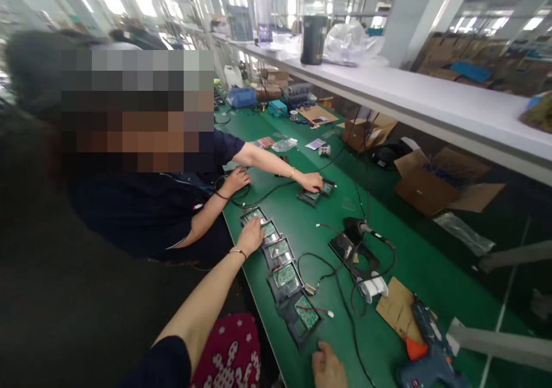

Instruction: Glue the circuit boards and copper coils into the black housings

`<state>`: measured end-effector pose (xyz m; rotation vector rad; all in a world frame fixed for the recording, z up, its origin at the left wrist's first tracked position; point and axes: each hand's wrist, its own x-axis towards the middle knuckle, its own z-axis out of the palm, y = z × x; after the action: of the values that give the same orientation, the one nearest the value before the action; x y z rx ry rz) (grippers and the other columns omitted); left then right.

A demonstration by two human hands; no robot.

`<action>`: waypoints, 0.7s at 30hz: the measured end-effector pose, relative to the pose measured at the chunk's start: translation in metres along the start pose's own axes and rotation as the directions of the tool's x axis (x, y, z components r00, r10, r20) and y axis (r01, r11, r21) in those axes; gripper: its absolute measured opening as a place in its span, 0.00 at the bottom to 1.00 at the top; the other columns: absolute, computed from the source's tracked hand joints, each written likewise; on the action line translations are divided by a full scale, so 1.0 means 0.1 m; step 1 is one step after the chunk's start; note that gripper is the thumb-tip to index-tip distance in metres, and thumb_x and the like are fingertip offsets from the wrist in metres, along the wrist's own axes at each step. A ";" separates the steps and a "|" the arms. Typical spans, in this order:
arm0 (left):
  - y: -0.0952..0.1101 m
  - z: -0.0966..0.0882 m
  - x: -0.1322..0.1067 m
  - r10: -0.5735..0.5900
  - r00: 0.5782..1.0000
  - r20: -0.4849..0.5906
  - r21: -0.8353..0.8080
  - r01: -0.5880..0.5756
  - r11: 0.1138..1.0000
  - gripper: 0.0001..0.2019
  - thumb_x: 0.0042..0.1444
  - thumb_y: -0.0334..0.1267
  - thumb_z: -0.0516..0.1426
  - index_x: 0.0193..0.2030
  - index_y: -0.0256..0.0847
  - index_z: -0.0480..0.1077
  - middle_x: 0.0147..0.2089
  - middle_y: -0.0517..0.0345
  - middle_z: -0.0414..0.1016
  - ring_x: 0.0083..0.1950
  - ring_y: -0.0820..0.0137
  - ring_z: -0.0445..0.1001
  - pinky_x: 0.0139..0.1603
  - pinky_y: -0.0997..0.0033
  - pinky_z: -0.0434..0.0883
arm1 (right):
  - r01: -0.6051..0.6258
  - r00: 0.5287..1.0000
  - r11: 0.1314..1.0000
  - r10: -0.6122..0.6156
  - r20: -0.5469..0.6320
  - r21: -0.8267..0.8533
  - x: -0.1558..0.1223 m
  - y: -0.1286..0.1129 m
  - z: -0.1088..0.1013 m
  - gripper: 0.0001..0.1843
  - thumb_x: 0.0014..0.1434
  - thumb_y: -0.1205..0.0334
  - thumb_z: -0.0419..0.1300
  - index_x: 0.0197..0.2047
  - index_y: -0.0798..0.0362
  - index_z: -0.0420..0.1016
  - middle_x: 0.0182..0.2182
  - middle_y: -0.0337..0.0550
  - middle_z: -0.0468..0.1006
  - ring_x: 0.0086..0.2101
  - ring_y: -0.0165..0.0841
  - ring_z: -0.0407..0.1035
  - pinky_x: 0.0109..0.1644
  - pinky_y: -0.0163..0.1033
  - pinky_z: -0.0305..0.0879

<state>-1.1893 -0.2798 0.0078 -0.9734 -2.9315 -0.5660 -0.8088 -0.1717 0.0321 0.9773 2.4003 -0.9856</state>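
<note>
Green bench (388, 261), row of board trays (284, 273): left hand (250, 235) flat on far tray (271, 233), fingers open, gripping nothing; right hand (328, 368) beside nearest tray (302, 316), fingers cropped, cannot tell.

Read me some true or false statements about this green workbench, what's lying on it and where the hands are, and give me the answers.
1. The person's left hand rests on the row of black trays holding green circuit boards. True.
2. The person's right hand grips the blue glue gun. False: the hand sits at the near edge of the green table, and the gun lies apart, to its right.
3. A co-worker's hand touches a separate black tray farther along. True.
4. The black cylindrical container stands on the green table. False: it stands on the white shelf.
</note>
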 end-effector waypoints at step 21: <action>0.13 0.26 -0.77 0.139 0.965 0.220 0.059 -0.156 0.986 0.26 0.62 0.44 0.37 0.52 0.30 0.67 0.47 0.42 0.70 0.51 0.59 0.68 0.57 0.62 0.63 | -0.309 0.951 0.950 0.310 0.022 -0.036 -0.50 0.35 -0.12 0.12 0.64 0.58 0.56 0.45 0.57 0.71 0.42 0.44 0.75 0.42 0.36 0.71 0.48 0.48 0.68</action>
<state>-1.1163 -0.3057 -0.0205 -1.3079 -2.9996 -0.3618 -0.7493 -0.1677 0.0520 1.2715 2.1456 -0.8350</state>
